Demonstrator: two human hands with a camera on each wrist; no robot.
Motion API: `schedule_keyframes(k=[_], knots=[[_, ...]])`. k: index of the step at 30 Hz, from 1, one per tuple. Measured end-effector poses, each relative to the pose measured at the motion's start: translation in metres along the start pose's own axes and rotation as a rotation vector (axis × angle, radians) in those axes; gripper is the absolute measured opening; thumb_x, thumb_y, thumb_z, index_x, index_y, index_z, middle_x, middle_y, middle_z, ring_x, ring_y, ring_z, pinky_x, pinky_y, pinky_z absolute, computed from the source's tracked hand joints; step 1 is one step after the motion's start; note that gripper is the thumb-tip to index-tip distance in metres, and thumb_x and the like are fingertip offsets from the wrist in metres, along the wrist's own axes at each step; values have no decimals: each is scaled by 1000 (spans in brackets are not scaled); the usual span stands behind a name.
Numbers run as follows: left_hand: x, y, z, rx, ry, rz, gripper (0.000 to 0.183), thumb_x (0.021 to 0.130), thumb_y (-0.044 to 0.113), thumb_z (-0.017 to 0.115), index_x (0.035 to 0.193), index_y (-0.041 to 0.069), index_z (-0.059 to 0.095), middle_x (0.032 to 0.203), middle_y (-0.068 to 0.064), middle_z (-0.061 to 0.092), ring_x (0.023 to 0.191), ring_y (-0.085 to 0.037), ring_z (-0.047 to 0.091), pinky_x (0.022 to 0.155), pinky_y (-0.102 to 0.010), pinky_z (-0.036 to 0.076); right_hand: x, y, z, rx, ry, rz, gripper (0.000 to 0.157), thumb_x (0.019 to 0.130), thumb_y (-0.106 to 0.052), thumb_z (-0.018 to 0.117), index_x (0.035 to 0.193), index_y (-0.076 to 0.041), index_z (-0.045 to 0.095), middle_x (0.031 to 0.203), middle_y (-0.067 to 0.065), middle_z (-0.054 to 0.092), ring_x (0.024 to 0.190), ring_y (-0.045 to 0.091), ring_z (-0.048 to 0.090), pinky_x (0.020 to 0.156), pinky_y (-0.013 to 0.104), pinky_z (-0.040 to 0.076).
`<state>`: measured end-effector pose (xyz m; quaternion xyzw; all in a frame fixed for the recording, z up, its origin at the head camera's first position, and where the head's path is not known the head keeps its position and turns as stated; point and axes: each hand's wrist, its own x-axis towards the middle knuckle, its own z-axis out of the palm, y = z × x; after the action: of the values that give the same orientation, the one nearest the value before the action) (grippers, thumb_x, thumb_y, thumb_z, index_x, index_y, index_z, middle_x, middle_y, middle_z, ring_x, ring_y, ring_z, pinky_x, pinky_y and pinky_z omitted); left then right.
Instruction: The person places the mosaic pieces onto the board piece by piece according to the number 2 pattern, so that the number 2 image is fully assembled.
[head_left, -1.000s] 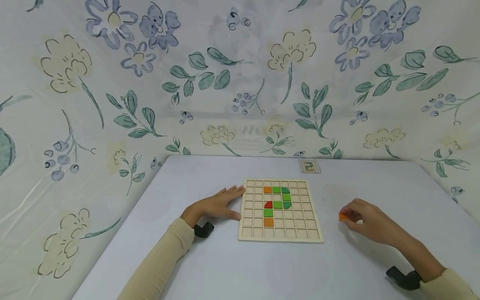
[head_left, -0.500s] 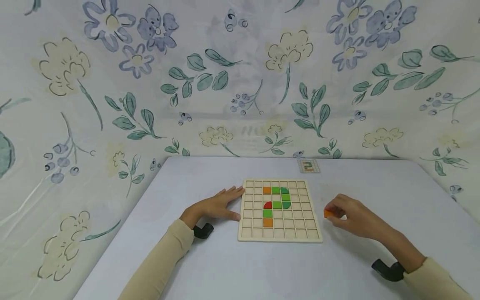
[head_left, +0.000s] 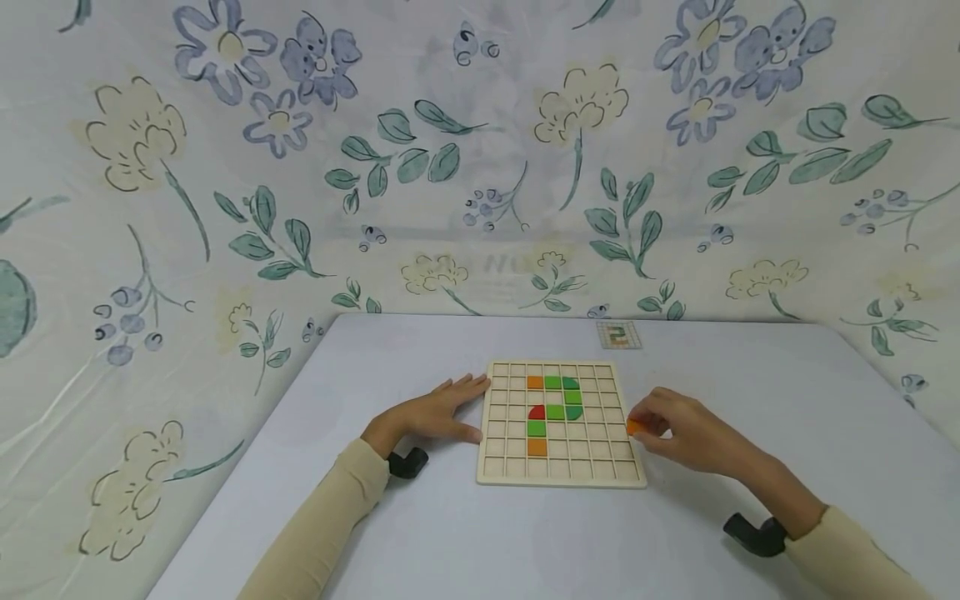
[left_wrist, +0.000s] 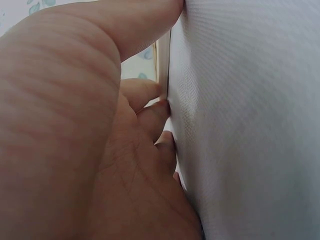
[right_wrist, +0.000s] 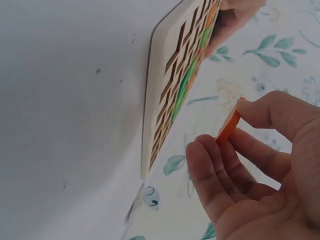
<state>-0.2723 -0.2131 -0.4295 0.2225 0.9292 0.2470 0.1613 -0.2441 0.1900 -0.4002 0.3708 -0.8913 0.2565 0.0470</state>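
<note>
A wooden grid board [head_left: 510, 471] lies flat on the table, with several orange, green and red tiles set in its squares. At its left edge my left hand [head_left: 431, 412] rests on the table, fingers spread, thumb and fingertips touching the rim. My right hand [head_left: 693, 433] pinches an orange tile [head_left: 635, 427] between thumb and fingers at the board's right edge. In the right wrist view the orange tile [right_wrist: 229, 125] appears held in the air, apart from the board [right_wrist: 159, 65]. The left wrist view shows the palm side of my left hand [left_wrist: 140, 165] against the white tabletop.
A small pattern card [head_left: 618, 335] lies on the white table [head_left: 420, 533] behind the board, toward the right. A floral cloth [head_left: 487, 167] hangs behind the table. Black wrist bands [head_left: 408, 462] are worn on both wrists.
My right hand has moved left with the orange tile, from the open table to the board's right edge. The left hand and the tiles on the board have stayed in place.
</note>
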Motion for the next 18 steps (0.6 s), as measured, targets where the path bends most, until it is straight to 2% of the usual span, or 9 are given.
schedule_keyframes(k=[5, 18], knots=[[2, -1, 1, -3, 2, -5, 98, 87, 45, 74, 161, 12, 19, 169, -5, 14, 158, -27, 3, 129, -48, 1, 9, -6, 5, 21, -27, 3, 19, 85, -2, 74, 102, -7, 70, 92, -4, 62, 81, 1, 59, 71, 17, 57], [1, -2, 0, 2, 2, 8, 97, 88, 44, 74, 160, 10, 19, 169, -6, 15, 158, -27, 4, 129, -48, 0, 33, -24, 23, 42, -90, 2, 18, 87, -8, 73, 104, -6, 71, 91, -4, 60, 81, 7, 55, 70, 19, 56]])
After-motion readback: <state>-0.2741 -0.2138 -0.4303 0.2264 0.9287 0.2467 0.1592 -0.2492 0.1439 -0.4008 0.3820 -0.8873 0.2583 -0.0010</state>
